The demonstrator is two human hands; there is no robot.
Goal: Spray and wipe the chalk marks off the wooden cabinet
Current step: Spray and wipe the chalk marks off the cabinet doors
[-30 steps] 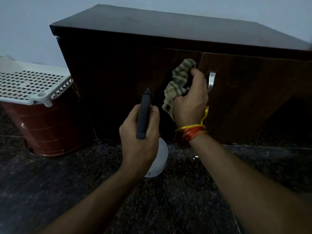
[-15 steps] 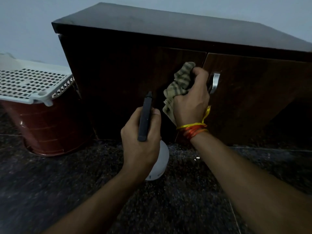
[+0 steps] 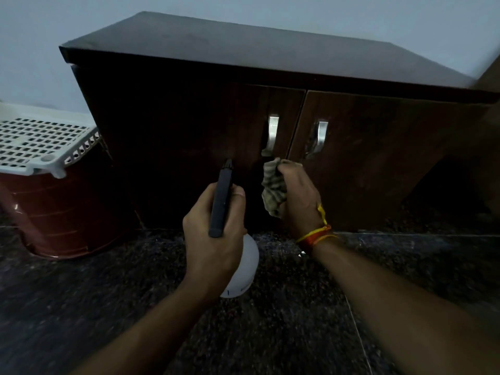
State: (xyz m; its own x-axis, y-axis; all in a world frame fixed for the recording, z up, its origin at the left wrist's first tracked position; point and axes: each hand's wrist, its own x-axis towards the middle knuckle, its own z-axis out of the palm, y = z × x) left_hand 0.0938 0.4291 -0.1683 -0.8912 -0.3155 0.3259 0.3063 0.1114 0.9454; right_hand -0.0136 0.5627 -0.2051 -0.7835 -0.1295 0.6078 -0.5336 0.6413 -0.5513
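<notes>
A dark wooden cabinet (image 3: 173, 125) with two doors and two metal handles (image 3: 272, 135) stands against the wall. My left hand (image 3: 213, 239) grips a spray bottle (image 3: 243, 269) with a white body and a black head whose nozzle points at the left door. My right hand (image 3: 297, 198) holds a bunched checked cloth (image 3: 273, 185) low against the doors, just below the handles near the gap between them. No chalk marks show clearly in the dim light.
A red-brown bin with a white perforated lid (image 3: 40, 142) stands left of the cabinet, close to its side. The floor (image 3: 108, 307) is dark speckled stone. A pale wall rises behind the cabinet.
My right hand has moved the cloth down from the handles to below them, uncovering both handles. The left hand stays on the bottle.
</notes>
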